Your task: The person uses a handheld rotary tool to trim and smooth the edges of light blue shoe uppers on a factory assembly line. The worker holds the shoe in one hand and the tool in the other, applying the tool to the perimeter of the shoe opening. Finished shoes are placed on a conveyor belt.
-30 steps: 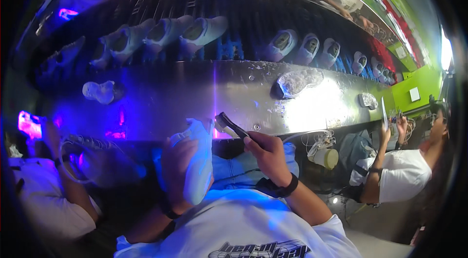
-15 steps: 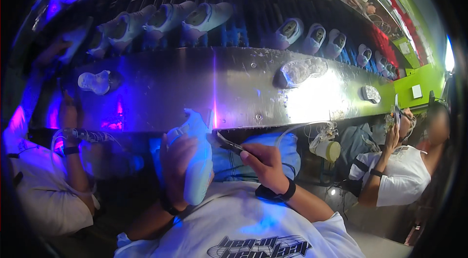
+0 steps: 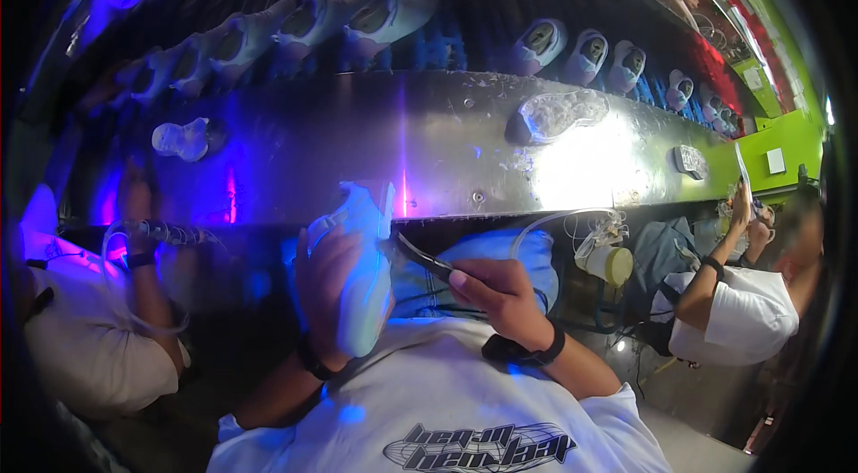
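My left hand (image 3: pixel 326 294) is closed around a pale shoe (image 3: pixel 365 285), held tilted upright in front of my chest with its sole side turned to the right. Blue light falls over the shoe and the fingers. In my right hand (image 3: pixel 505 294) is a slim, dark, slightly curved brush-like tool (image 3: pixel 424 257), pinched between thumb and fingers. Its far end meets or almost touches the shoe's right edge; contact is hard to judge. The shoe's top end reaches the front edge of the metal bench (image 3: pixel 313 160).
White shoes (image 3: pixel 380 21) stand in a row on a dark rack beyond the bench. Plastic-covered pads (image 3: pixel 559 115) and a white sole-shaped piece (image 3: pixel 181 140) lie on the bench. A pale container (image 3: pixel 612 264) with a tube hangs at right. Co-workers (image 3: pixel 737 312) sit on both sides.
The tool's end has shifted slightly down along the shoe's right edge. The whole view has moved a little, and the right co-worker's hands have changed position.
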Motion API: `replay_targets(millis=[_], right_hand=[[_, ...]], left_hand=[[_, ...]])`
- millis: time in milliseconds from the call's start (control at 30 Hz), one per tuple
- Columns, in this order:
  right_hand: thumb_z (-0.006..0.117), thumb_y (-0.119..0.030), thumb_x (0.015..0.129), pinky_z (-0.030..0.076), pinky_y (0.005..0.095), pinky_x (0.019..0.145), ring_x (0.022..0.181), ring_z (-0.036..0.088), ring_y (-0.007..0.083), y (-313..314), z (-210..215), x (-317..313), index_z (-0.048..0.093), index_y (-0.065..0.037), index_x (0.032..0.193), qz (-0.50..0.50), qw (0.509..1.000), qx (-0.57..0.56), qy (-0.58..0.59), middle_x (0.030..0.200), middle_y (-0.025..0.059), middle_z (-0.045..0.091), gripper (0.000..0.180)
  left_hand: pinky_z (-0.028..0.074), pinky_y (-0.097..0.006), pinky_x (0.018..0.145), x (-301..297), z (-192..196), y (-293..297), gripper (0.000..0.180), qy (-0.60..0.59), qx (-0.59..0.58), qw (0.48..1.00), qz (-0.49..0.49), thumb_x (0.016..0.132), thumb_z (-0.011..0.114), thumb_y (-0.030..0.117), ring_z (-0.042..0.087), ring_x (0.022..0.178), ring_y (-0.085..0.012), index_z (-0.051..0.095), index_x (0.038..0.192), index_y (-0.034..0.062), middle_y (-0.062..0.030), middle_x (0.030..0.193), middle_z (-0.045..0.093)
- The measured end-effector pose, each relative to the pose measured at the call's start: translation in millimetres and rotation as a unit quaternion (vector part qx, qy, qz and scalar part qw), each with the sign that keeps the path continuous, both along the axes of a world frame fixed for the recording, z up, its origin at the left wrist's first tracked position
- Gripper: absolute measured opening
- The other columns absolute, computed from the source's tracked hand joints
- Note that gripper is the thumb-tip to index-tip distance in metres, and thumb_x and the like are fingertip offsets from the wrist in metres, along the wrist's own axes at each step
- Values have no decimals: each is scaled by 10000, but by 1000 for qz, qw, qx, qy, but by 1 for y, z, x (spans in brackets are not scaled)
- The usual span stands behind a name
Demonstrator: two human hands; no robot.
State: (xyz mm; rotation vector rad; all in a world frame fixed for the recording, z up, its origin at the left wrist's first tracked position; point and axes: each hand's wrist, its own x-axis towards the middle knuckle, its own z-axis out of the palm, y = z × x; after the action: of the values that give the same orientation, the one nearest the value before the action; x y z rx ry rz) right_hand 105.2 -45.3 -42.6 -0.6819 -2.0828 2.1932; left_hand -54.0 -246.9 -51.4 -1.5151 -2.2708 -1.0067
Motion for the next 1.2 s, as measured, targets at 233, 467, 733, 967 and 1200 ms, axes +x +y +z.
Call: replay_targets(millis=[233,467,733,967,1200], right_hand=[[701,-140,1000,450,318,618,676,576,155,-7,15,23,736,56,1078,-39,996,50,58,753,110,639,214],[696,-134,968,452,352,615,643,591,230,-5,19,34,732,37,1088,-43,986,90,132,747,133,629,212],[701,-87,929,437,320,564,598,572,199,5,37,44,730,57,1081,-102,957,215,167,740,120,628,211],[721,-35,876,470,300,545,579,615,192,38,73,33,739,46,1077,-117,927,321,154,742,117,656,217],[731,-36,851,504,321,587,622,651,216,73,67,1,745,43,1083,-68,902,365,219,783,128,683,245]], left_hand=[[351,-621,1168,12,7,16,609,12,-2,999,33,855,797,240,545,1300,-440,538,1363,26,-192,1351,570],[369,-593,1135,15,18,39,506,12,-25,998,62,825,758,186,556,1282,-403,601,1277,23,-163,1326,602],[329,-623,1167,22,54,76,650,12,-88,994,69,768,775,89,527,1301,-423,513,1360,34,-183,1359,553],[330,-613,1141,11,64,92,727,-3,-106,993,60,712,788,79,517,1283,-423,490,1373,35,-195,1341,541],[453,-530,1016,-20,72,101,644,-25,-61,998,19,647,791,-27,588,1138,-440,565,1246,36,-192,1199,614]])
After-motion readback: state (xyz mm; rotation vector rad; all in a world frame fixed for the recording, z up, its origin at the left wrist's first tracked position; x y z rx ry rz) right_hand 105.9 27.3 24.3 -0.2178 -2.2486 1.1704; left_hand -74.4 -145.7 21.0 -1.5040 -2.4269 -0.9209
